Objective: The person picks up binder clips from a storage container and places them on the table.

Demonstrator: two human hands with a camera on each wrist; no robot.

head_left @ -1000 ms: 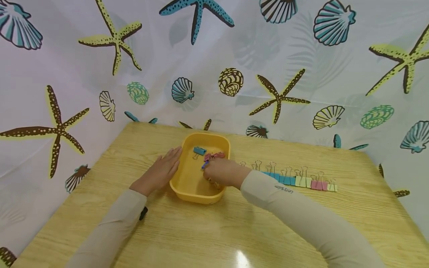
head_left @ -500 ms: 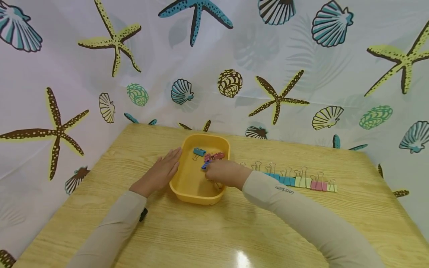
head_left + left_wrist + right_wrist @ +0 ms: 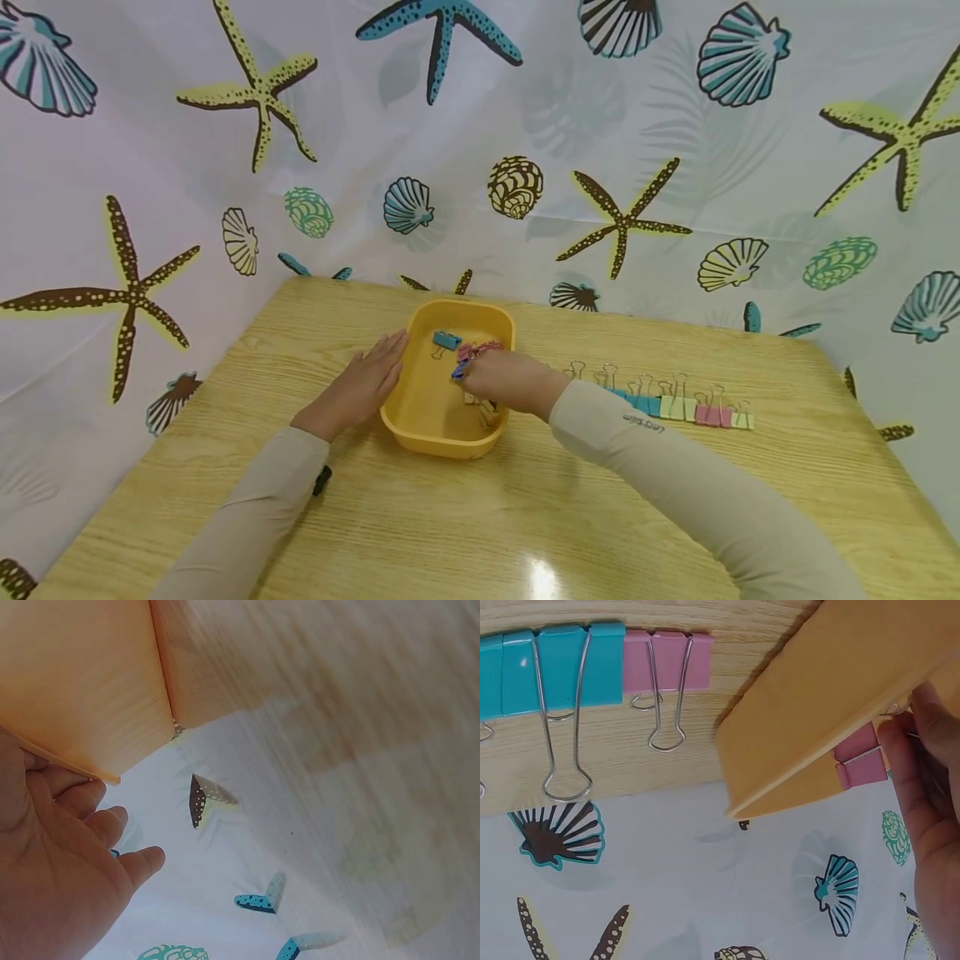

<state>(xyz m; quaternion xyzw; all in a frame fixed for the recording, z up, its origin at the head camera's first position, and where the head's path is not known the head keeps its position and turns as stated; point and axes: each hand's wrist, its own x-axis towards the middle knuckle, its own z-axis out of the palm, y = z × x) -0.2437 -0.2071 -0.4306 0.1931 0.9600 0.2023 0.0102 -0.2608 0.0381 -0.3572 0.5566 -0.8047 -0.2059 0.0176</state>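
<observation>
A yellow plastic tray (image 3: pixel 438 446) stands on the table. My left hand (image 3: pixel 356 387) rests against its left side, fingers straight; in the left wrist view the fingers lie along the rim. My right hand (image 3: pixel 504 379) reaches inside over the right wall. Its thumb and forefinger pinch a binder clip's silver wire handle (image 3: pixel 895 710); the clip's body is mostly hidden. A dark blue binder clip (image 3: pixel 459 370) shows at the fingertips. Pink binder clips (image 3: pixel 467 352) lie just beyond, a teal binder clip (image 3: pixel 447 340) farther back, and pale yellow clips (image 3: pixel 487 412) below the hand.
Right of the tray runs a row of binder clips, with teal (image 3: pixel 643 405), pale yellow (image 3: pixel 678 407) and pink (image 3: pixel 714 415) ones, handles pointing away. A small black object (image 3: pixel 321 481) lies by the left forearm. A shell-patterned cloth (image 3: pixel 465 233) hangs behind the table.
My right hand has shifted slightly right and back inside the tray, uncovering more of the pale yellow clips. The left hand stays against the tray.
</observation>
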